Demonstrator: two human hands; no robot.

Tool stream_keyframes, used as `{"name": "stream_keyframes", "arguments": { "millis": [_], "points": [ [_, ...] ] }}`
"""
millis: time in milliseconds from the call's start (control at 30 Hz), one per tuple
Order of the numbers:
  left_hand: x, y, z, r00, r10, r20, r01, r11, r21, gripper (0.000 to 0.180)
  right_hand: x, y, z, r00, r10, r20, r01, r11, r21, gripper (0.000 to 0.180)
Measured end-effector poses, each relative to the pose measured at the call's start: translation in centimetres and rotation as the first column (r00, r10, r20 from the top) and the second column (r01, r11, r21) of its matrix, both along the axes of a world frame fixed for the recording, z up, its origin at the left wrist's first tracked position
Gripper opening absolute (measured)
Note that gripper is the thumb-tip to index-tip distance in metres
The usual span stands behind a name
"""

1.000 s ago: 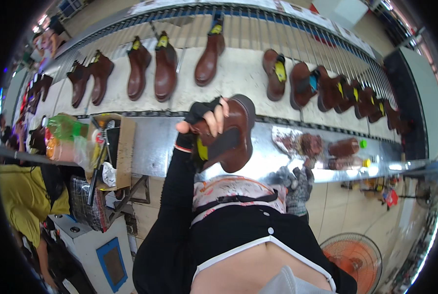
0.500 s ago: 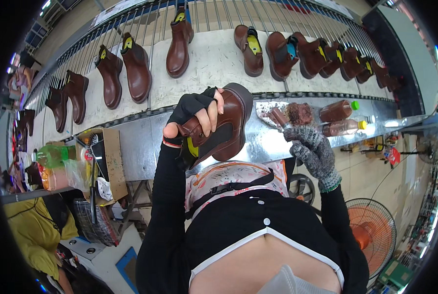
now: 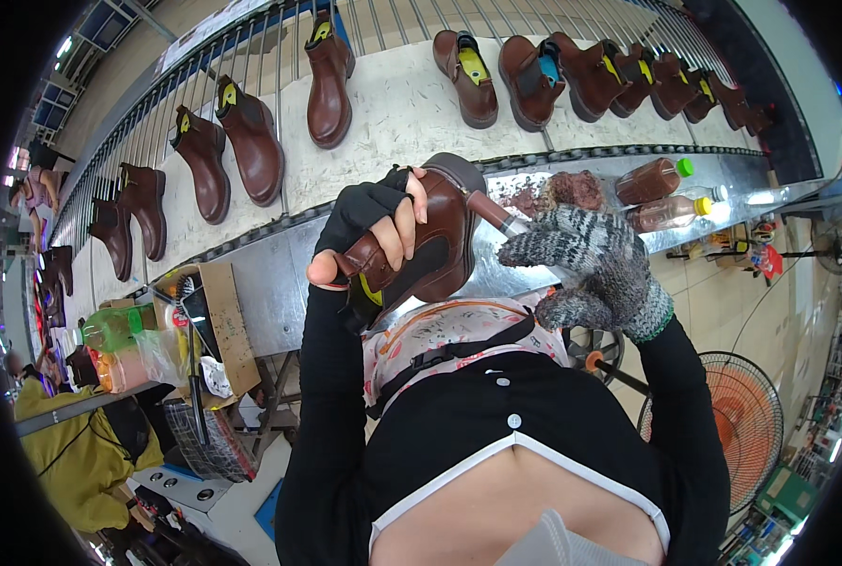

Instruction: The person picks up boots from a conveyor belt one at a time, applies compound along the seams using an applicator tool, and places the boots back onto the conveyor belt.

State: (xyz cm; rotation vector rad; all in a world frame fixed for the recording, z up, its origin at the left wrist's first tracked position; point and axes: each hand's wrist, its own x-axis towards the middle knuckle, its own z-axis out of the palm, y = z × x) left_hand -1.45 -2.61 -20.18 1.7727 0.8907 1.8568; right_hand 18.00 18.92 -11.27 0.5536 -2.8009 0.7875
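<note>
Boot, glossy brown, black panel, left fingers clasping it, right fingers pinching tool

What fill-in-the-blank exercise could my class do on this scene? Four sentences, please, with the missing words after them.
1. One boot is in the person's ____ hand, a tool in the right hand.
2. The right glove is grey, while the left glove is ____.
3. One brown bottle has a green cap; the other bottle has a ____ one.
4. The orange fan stands on the person's ____ side.

Missing words: left; black; yellow; right.
</note>
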Motion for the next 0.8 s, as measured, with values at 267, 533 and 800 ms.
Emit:
{"name": "stream_keyframes", "arguments": {
  "millis": [267, 533, 800],
  "points": [
    [0.6, 0.1, 0.3, 1.0, 0.017, 0.02, -0.016, 0.999, -0.028, 0.084, -0.3, 0.6, 0.8, 0.996, 0.023, 0.085, -0.026, 0.999, 0.028, 0.051],
    [-0.2, -0.1, -0.1, 0.999, 0.006, 0.047, -0.006, 1.0, -0.011, 0.085, -1.4, 1.4, -0.6, 0.996, 0.08, 0.024, -0.079, 0.996, -0.053, 0.045],
    [-3.9, -2.2, -3.6, 0.987, 0.006, 0.16, -0.026, 0.992, 0.121, 0.086, -3.3, -0.4, -4.5, 0.995, 0.103, 0.008, -0.099, 0.975, -0.2, 0.041]
  ]
}}
